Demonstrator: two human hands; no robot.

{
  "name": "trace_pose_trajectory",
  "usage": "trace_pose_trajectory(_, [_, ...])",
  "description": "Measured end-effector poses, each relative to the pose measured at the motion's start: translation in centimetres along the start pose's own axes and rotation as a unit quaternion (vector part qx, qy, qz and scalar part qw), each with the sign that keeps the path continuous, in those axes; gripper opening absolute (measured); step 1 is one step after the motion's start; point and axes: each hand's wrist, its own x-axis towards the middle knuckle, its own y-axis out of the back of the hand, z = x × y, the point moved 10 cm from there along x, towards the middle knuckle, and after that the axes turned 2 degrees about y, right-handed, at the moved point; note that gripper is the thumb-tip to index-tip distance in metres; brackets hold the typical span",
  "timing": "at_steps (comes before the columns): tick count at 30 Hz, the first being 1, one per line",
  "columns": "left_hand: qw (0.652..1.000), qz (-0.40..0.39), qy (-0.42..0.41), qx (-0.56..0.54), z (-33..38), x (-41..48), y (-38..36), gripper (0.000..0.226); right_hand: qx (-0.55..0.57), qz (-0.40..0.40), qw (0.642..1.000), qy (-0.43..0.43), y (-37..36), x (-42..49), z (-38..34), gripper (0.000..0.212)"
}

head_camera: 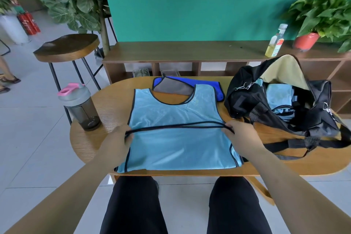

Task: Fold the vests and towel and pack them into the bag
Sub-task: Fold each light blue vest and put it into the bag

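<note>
While left hand & right hand each pinch the vest hem, taut btwn the fingers, uneven pull may skew the fold or drag mesh off the table.

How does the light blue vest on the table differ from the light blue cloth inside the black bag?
The light blue mesh vest with dark trim lies spread wide on the oval wooden table; the light blue folded cloth sits inside the open black fabric bag. The vest shows neck and armholes, with only its lower hem drawn up; the cloth is a compact folded pile. Both look the same light blue.
</note>
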Motion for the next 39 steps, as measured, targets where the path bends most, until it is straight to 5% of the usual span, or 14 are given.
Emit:
trace_pose_trajectory(10, [0.962,0.182,0.042,-0.201,1.8,-1.7,7.4,0.019,0.229,0.016,0.973,0.018,4.2,-0.1,-1.9,0.019])
trace_pose_trajectory(17, [0.948,0.275,0.035,-0.156,3.8,-4.1,11.3,0.023,0.209,0.109,0.969,0.077,8.1,-1.4,-3.0,0.016])
trace_pose_trajectory(24, [0.957,0.205,0.04,-0.199,2.1,-2.2,9.9,0.013,0.262,0.04,0.963,0.05,7.2,-1.3,-1.6,0.014])
trace_pose_trajectory(32, [0.947,0.04,0.178,-0.264,-2.8,0.2,-0.2,0.026,0.241,-0.083,0.964,-0.072,-1.8,-0.7,3.3,0.022])
trace_pose_trajectory(37, [0.973,0.012,0.14,-0.183,-2.6,-0.8,-2.8,0.052,0.103,0.128,0.986,-0.02,1.9,-4.7,3.9,0.017])
trace_pose_trajectory(39, [0.982,0.016,0.116,-0.152,-2.1,-1.4,-3.0,0.059,0.033,0.156,0.986,0.037,1.7,-7.5,2.8,0.035])
